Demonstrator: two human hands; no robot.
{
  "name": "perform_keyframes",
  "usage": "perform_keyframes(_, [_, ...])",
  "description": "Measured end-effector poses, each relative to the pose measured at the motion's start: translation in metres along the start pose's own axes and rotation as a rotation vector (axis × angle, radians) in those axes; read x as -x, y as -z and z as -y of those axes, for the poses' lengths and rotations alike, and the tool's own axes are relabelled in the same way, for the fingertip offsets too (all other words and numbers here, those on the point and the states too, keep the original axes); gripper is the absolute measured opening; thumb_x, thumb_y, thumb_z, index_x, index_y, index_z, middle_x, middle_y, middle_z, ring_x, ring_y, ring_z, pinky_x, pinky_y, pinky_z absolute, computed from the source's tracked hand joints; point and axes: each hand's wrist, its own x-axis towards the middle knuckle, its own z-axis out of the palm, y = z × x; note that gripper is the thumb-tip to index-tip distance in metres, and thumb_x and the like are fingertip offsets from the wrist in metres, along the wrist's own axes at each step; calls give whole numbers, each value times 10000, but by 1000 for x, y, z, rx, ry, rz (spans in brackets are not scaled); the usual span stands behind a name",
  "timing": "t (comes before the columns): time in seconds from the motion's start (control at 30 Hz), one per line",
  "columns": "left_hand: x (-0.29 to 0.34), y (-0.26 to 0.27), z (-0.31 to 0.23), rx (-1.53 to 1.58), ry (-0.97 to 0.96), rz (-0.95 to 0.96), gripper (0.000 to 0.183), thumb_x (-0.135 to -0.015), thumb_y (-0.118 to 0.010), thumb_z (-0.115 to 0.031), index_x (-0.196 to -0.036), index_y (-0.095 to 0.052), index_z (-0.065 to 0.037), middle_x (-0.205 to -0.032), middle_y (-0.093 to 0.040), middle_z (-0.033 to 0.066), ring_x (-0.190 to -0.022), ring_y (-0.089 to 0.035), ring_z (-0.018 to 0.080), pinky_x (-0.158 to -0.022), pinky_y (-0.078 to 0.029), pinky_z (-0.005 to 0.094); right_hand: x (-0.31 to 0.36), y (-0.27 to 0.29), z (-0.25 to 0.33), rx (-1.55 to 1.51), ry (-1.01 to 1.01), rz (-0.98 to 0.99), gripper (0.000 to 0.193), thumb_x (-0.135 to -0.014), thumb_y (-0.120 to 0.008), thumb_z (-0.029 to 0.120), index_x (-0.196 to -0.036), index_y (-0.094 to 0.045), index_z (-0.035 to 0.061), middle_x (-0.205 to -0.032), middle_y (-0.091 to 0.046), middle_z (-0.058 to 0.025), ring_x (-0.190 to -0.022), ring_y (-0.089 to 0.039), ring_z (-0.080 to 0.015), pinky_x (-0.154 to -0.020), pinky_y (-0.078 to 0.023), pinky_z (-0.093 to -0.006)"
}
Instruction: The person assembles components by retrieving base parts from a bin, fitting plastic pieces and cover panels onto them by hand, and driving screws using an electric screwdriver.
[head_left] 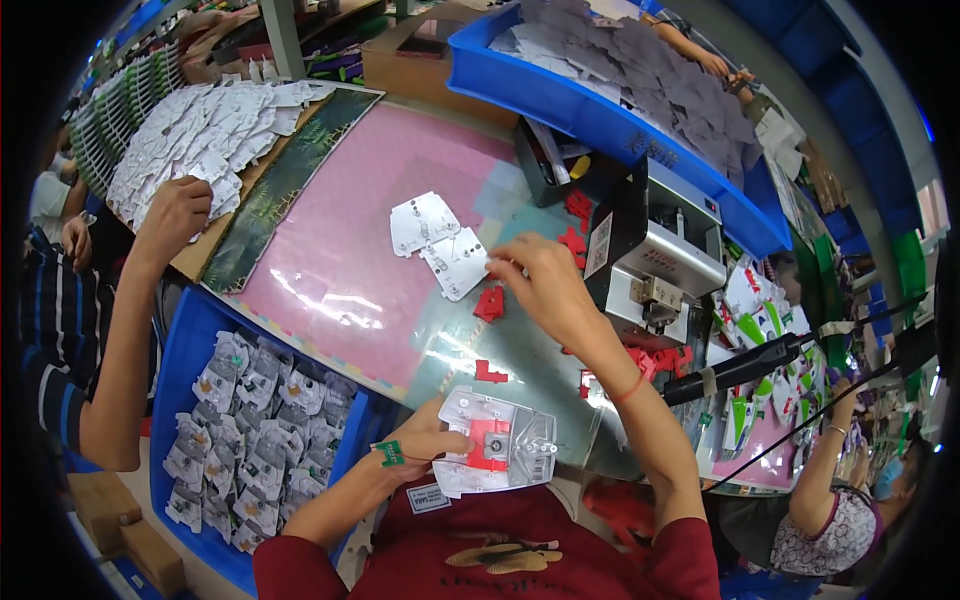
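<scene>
My left hand (424, 437) grips a translucent white plastic housing (528, 447) low in front of my body, its thumb over the near side. Inside the housing lies a flat red plastic part (489, 450). A small green circuit board (389, 454) hangs by a thin wire against my left wrist. Out on the table, my right hand (548, 278) pinches the right edge of a white plastic plate (460, 268). Another white plate (418, 220) touches it on the far side. Close by are a red part (489, 302) and an L-shaped red part (490, 372).
A metal bench machine (665, 255) stands at right, with more red parts (660, 360) beside it. At left, a co-worker's hand (182, 212) touches a heap of white plates (200, 130). Blue bins (165, 400) hold translucent housings at left and grey-white sheets at the back.
</scene>
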Motion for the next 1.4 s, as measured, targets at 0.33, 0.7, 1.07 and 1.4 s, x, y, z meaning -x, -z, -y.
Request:
perform_keyframes(0.33, [2,1,0,-17,23,-26,441,-642,-550,-14,-1077,-498,39,-952,-579,86,-835,-561,140,-748,-450,264,-10,-34,-30,-69,-231,-91,201,-749,-616,185,-761,-572,-11,-667,-583,-100,-570,-565,-212,-503,-423,-314])
perform_keyframes(0.7, [-15,-11,-17,-30,-31,-52,479,-630,-567,-44,-1096,-484,30,-986,-572,89,-884,-550,153,-786,-433,285,56,20,10,-609,-293,-355,42,-782,-566,-11,-785,-547,-48,-717,-607,-75,-615,-622,-142,-516,-491,-218])
perform_keyframes(1.07, [-34,-44,-25,-77,11,-51,458,-643,-541,-29,-1091,-476,39,-965,-573,90,-857,-558,148,-744,-448,286,131,67,1,-695,-67,-419,89,-707,-589,-38,-794,-605,-34,-893,-618,-179,-827,-600,-224,-718,-482,-295])
perform_keyframes(1.4, [-41,-69,-25,-107,66,-3,434,-649,-531,-25,-1072,-475,57,-937,-571,94,-823,-561,140,-711,-457,283,160,74,-9,-478,76,-307,199,-586,-577,-124,-745,-633,-18,-856,-631,-182,-782,-628,-247,-676,-501,-285])
